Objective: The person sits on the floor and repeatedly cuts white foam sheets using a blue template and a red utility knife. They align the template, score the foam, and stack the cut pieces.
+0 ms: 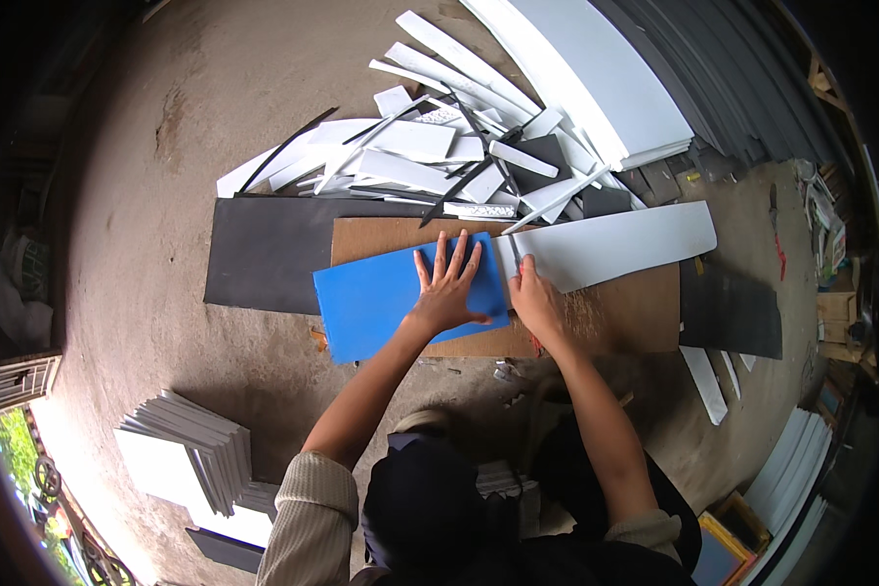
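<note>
My left hand [447, 293] lies flat with its fingers spread, pressing on a blue rectangular panel [366, 308]. Under the panel's right edge a long white board [625, 246] sticks out to the right. Closed in my right hand [539, 305] is a slim knife [516, 250], its thin blade against the white board just beside the blue edge; a little red shows at the grip, and most of the handle is hidden by my fingers. Both boards rest on a worn brown board [620, 317], which is scored near my right wrist.
Beyond the brown board, white and black offcuts [410, 146] are heaped on the floor. A dark sheet [264, 254] lies at left. Large white sheets [586, 78] are stacked at far right, cut white panels [181, 454] at near left. A red-handled tool [778, 244] lies at right.
</note>
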Tool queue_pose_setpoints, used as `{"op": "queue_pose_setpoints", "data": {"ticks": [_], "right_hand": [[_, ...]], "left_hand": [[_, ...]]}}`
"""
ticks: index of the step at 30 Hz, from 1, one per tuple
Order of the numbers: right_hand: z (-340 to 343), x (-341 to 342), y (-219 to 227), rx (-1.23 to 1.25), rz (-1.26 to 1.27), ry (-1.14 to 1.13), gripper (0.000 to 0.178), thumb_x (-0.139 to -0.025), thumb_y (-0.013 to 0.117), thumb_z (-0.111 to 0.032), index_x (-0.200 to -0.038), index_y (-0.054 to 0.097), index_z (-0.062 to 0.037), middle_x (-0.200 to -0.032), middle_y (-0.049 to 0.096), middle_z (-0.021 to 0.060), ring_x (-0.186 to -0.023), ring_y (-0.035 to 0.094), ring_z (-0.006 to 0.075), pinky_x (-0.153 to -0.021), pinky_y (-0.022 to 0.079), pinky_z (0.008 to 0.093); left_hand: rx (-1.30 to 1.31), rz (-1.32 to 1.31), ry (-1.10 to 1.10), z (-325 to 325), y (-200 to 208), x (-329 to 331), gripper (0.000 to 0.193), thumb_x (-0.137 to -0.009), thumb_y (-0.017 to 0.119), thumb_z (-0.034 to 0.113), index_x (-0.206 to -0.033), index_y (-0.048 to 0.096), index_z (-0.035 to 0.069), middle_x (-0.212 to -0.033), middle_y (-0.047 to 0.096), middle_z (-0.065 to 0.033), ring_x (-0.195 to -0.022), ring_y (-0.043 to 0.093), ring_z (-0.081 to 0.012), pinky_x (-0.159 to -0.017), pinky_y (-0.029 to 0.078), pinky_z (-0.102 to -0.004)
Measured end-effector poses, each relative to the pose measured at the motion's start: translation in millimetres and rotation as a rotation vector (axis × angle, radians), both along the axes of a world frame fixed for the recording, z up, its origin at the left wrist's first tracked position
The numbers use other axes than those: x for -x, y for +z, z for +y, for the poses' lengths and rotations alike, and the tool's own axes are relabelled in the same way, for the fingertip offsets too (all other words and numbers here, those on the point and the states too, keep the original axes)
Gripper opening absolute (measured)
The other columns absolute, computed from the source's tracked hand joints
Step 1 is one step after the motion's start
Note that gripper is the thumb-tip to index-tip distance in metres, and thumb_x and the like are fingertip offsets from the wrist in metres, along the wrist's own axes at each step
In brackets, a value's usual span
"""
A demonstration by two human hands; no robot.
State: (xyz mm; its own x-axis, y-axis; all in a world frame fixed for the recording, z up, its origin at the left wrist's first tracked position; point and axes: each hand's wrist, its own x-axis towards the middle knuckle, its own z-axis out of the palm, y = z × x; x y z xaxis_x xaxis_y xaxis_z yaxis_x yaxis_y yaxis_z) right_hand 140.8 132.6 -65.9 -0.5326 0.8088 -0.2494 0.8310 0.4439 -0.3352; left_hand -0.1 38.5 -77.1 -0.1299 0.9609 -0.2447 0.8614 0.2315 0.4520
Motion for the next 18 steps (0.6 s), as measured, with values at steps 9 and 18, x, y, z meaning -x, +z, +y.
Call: {"op": "queue_pose_setpoints", "data": {"ticks": [9, 18], "right_hand": [[-7, 20, 2, -0.018, -0.033, 0.102, 0.025, -0.084, 0.044, -0.017, -0.102, 0.042, 0.0003, -0.065, 0.060, 0.0203, -0.064, 0.062, 0.0340, -0.054, 0.050, 0.0413], [11, 39, 15, 0.254, -0.119, 0.022, 0.023, -0.083, 0.043, -0.013, -0.100, 0.048, 0.0010, -0.094, 0.059, 0.0223, -0.088, 0.059, 0.0366, -0.074, 0.048, 0.0462]], "left_hand": [[-0.027, 0.012, 0.044, 3, -11, -8, 0.121, -0.045, 0.075, 0.055, -0.140, 0.009, 0.019, -0.146, 0.000, -0.0086, -0.133, -0.008, -0.0341, -0.095, -0.006, -0.0665], [0.008, 0.064, 0.051, 7, -13, -9, 0.120, -0.045, 0.074, 0.059, -0.140, 0.008, 0.025, -0.146, -0.002, -0.0066, -0.133, -0.009, -0.0329, -0.095, -0.006, -0.0665]]}}
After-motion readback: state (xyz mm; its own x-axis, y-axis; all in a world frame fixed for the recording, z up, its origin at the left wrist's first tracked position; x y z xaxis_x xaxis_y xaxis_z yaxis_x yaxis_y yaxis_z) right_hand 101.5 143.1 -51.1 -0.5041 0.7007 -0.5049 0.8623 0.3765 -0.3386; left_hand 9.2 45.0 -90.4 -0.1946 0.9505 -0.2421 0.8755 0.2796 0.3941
